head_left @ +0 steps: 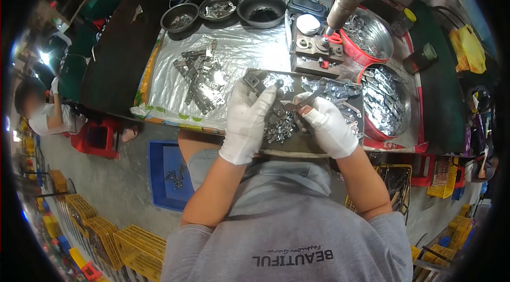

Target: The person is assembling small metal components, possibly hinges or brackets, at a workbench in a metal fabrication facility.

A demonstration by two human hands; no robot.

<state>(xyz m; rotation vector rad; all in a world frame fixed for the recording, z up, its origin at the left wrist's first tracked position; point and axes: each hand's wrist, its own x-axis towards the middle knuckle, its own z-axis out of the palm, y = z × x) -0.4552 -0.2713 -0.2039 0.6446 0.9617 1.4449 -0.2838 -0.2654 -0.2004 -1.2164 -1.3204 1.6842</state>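
Note:
White gloves cover both my hands, held above a metal tray [297, 153] in front of me. My left hand [243, 120] is closed, thumb against fingers, on a flat metal bracket [252, 79] with holes. My right hand [330, 127] has its thumb and fingertips pinched on a thin dark metal strip [309, 100], whose exact kind I cannot make out. A pile of small shiny metal parts [280, 129] lies in the tray between my hands. Beyond the tray stands a press die block [317, 61] under the press spindle [342, 8].
Flat metal brackets [202, 77] lie in a heap on the silvery sheet at left. Dark bowls [264, 11] of small parts line the back. Red-rimmed round tins [385, 104] of metal pieces stand at right. A blue bin [162, 176] sits on the floor. Another person [50, 109] sits far left.

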